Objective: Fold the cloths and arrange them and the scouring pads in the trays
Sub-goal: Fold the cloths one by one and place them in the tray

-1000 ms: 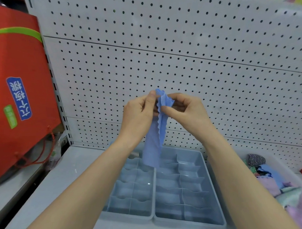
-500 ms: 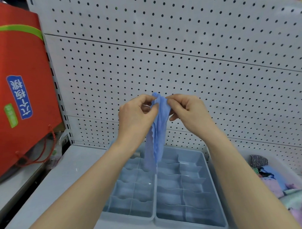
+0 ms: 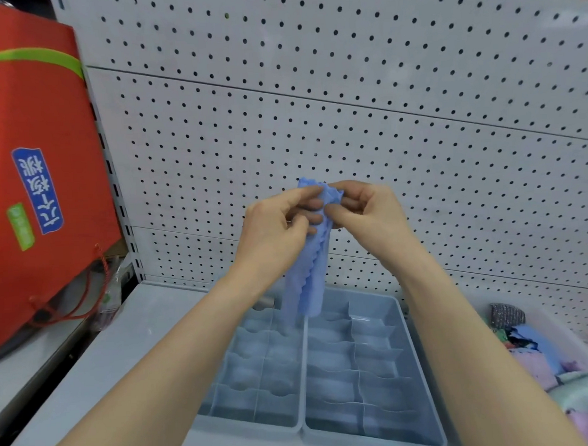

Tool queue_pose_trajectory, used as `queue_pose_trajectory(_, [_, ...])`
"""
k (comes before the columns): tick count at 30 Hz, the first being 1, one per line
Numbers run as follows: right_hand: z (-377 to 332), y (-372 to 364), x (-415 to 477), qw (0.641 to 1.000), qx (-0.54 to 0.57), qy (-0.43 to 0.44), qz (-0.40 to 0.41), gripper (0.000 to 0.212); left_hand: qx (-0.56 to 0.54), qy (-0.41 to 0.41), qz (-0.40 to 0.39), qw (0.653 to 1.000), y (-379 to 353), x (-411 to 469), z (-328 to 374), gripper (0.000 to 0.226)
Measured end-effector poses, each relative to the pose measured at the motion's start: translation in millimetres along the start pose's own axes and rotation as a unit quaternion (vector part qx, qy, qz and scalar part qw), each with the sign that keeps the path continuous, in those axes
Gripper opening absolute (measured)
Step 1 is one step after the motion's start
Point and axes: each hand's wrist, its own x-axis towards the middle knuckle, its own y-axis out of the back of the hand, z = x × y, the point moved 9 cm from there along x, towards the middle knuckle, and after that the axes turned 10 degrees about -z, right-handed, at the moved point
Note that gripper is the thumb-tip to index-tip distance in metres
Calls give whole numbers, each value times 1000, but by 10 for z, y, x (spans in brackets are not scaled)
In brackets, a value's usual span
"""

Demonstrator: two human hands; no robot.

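The left hand [image 3: 273,230] and the right hand [image 3: 369,210] each pinch the top edge of a blue cloth [image 3: 309,282]. It hangs as a narrow, gathered strip in the air above the far ends of the left tray [image 3: 249,424] and the right tray [image 3: 422,365]. Folding appears incomplete. No cloth shows in the visible compartments. The remaining cloths [image 3: 558,373] and a scouring pad [image 3: 507,313] lie heaped at the right, unsorted.

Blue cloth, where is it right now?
Head view, centre: the blue cloth hangs pinched at its top between the left hand and right hand, above the two divided trays, in front of the pegboard.
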Motion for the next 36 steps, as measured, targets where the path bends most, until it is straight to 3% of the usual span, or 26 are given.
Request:
queue_pose_trajectory(4, [-7,89,25,999,38,18,7,30,0,-38,90,995,217,-46,1,45])
queue_pose_trajectory(7, [-70,111,56,994,98,39,-30,29,-59,48,-52,996,36,35,-289,76])
queue_pose_trajectory(8, [-89,110,66,991,118,46,-45,28,-105,72,-106,986,-69,33,-361,73])
queue_pose_trajectory(10, [-99,110,84,986,145,53,-57,29,-157,89,-134,974,-162,22,-388,42])
queue_pose_trajectory(12, [-55,131,76,991,123,52,-25,30,-176,90,-88,976,-132,21,-373,18])
queue_pose_trajectory(16, [80,257,-120,989,55,54,129,5,-231,101,-25,967,-48,30,-459,12])
queue_pose_trajectory(19, [226,62,-194,995,28,29,90,19,-241,98,1,965,17,41,-468,20])
queue_pose_trajectory(22, [285,-119,-189,999,6,23,48,6,-256,94,13,962,33,56,-473,27])
queue_pose_trajectory(28, [332,-140,-146,995,-67,21,66,19,-265,93,18,960,32,61,-473,28])
queue_pose_trajectory(36, [311,-178,-109,995,-46,35,86,21,-266,70,16,961,55,36,-433,29])
